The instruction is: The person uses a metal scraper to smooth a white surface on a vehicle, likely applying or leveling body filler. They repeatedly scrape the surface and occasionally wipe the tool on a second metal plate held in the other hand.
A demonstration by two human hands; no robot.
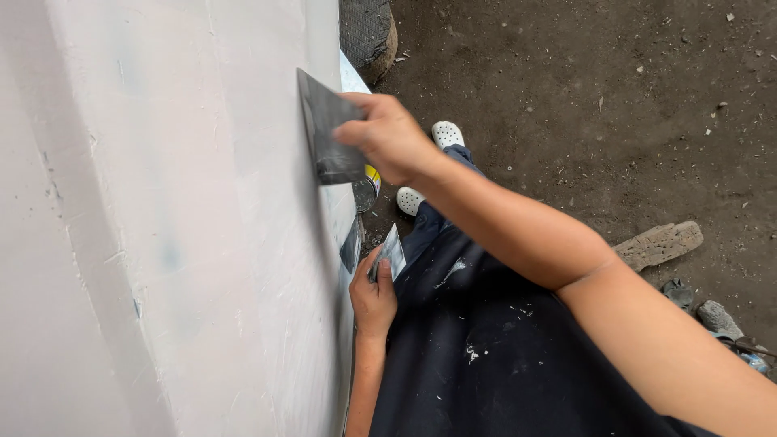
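White plastered wall [162,243] filled the whole left side of the head view, its skin smooth but marked with faint ridges and a few bluish smudges, while bare dark dirt floor [607,97] scattered with small chips and grit lay to the right. We saw the right hand [388,137] raised against the wall, fingers and thumb closed around the handle end of a wide, dark putty knife [324,129], whose blade lay at a slant with one long edge touching the plaster. Lower down, the left hand [372,295] hung close beside the wall with its fingers curled around a smaller scraper [392,252], the pale blade pointing up and away from the wrist; we could not tell whether that blade touched the wall. Just below the wide knife, near the foot of the wall, a round tin [368,190] with a yellow rim stood on the ground, partly hidden by the blade. We noted dark trousers flecked with white spots and two white perforated clogs [445,133] planted on the dirt beside the tin. Farther right, a weathered scrap of wood [660,243] lay well apart from the hands, with a few stones [716,317] near it.
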